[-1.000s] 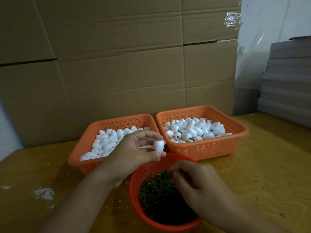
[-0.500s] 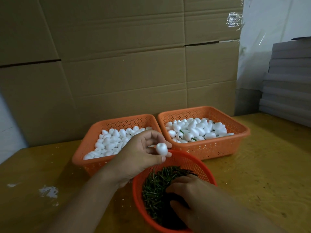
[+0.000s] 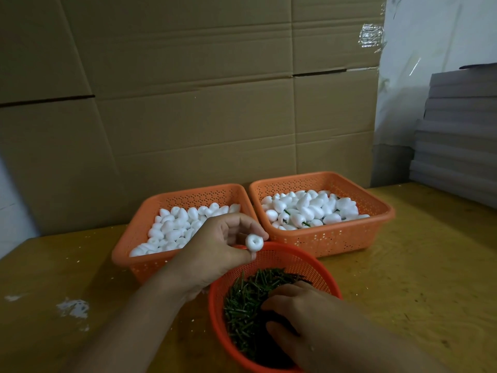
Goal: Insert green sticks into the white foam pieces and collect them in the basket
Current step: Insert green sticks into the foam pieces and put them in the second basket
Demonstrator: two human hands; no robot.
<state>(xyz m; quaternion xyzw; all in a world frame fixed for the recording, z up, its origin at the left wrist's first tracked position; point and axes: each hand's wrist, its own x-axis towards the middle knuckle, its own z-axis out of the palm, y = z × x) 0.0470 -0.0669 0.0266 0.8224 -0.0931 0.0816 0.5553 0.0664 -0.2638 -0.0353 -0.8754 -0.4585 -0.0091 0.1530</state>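
A white foam piece (image 3: 254,242) is pinched in the left hand (image 3: 215,254) above the round red basket (image 3: 304,262) of green sticks (image 3: 244,300). The right hand (image 3: 298,313) digs into those sticks, fingers curled (whether it has one, I cannot tell). Behind, the left orange basket (image 3: 139,230) holds plain foam pieces; the right orange basket (image 3: 376,208) holds stemmed ones. All sit on the yellow surface (image 3: 430,265).

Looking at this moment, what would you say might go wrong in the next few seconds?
1. The left hand pinches the foam piece only at the fingertips, so it might slip into the round basket.
2. The right hand digs among tangled green sticks and may lift several at once.
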